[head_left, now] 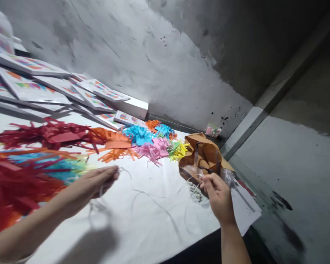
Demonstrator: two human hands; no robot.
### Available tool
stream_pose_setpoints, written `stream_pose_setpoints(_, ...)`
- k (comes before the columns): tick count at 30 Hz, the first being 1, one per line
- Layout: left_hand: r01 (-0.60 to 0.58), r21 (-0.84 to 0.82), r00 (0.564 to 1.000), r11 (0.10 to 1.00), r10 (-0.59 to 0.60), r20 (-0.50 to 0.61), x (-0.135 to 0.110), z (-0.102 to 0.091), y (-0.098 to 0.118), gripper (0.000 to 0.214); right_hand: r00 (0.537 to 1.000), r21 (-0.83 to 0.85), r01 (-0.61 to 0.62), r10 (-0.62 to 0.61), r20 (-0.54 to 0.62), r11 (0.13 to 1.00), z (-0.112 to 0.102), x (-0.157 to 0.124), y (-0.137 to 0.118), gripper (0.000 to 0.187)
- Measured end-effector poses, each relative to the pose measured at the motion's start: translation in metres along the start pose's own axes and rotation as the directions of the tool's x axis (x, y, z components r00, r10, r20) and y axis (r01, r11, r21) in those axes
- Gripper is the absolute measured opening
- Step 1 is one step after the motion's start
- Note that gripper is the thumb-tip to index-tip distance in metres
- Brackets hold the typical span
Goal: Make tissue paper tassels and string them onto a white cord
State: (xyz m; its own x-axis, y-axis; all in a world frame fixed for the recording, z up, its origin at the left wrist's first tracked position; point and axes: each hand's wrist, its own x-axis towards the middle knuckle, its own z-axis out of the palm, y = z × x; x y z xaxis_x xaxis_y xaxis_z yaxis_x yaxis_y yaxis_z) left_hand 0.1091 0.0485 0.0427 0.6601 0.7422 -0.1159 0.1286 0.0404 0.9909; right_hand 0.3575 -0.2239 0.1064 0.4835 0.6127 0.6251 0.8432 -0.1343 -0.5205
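A thin white string (148,193) runs loosely across the white tabletop between my two hands. My left hand (104,178) pinches one part of it, with more loops hanging below the fingers. At the right, my right hand (215,190) is closed on another part of the string, in front of a brown paper bag (206,150). Left of my left hand lies a blurred heap of red fringed paper tassels (19,183). Beyond, a row of tassels includes dark red (57,135), orange (118,141), blue (139,135), pink (155,148) and yellow (179,150) ones.
Flat white packages with colourful prints (38,86) are piled at the back left, near a white box (134,106). White papers (244,205) lie at the right edge, beside a clear plastic bag (227,176). A grey wall (159,66) bounds the table's far side.
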Motion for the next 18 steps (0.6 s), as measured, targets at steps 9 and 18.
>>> stream_pose_setpoints(9, 0.094, -0.144, 0.935, 0.985, -0.037, 0.352, -0.008, 0.033, -0.002, 0.062, 0.984, -0.078, -0.112, 0.100, -0.146, 0.991, 0.047, 0.059, 0.054, 0.017)
stream_pose_setpoints(18, 0.059, -0.102, 0.920, 0.993, -0.014, 0.391, -0.006, 0.055, -0.016, 0.061, 0.916, 0.370, -0.208, 0.047, 0.400, 0.906, 0.160, -0.064, -0.048, 0.018)
